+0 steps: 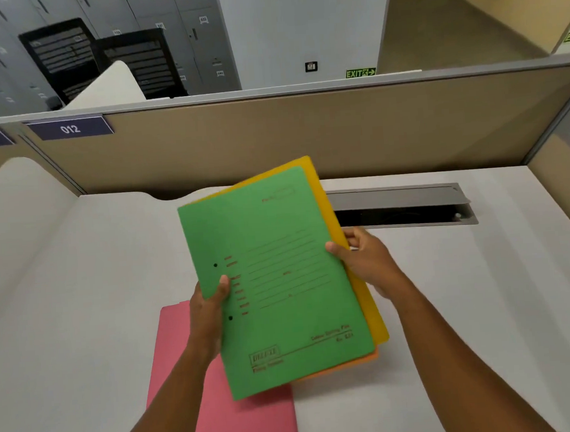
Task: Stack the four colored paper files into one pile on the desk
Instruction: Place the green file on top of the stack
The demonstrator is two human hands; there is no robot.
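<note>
A green file [281,283] is held up above the desk [80,297], on top of a yellow file [354,255] and an orange file [354,364] whose edges peek out on the right and at the bottom. My left hand [209,309] grips the left edge of this bundle, thumb on the green cover. My right hand [364,261] grips the right edge, thumb on green, fingers behind the yellow one. A pink file [222,405] lies flat on the desk, below and to the left of the bundle, partly hidden by it and my left arm.
A grey cable tray [404,207] with an open slot is set into the desk behind the files. A beige partition [305,136] closes the back, another the right side. Beyond it stand black chairs [60,56] and grey lockers.
</note>
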